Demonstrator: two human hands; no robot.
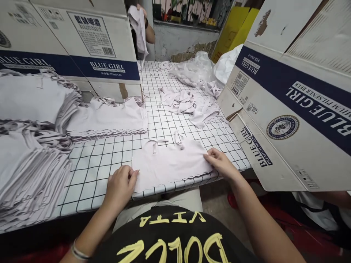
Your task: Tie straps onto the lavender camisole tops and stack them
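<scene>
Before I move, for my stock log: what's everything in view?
spread garment: one, pinkish, front
garment stacks: three, pinkish, left
loose pieces: several, pinkish, mid-table
cardboard: two, white-blue, either side
clear bag: one, colourless, back
white bag: one, white, back
carton: one, yellow, back right
tablecloth: one, white grid, beneath
window: one, barred, back
red things: count unclear, lower right
co-worker's hand: one, back
shirt: one, black, below
left hand, right hand: garment's ends

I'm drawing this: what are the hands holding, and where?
The pale cloth piece: the right hand pinches its right edge; the left hand seems to pinch its left edge.
</scene>
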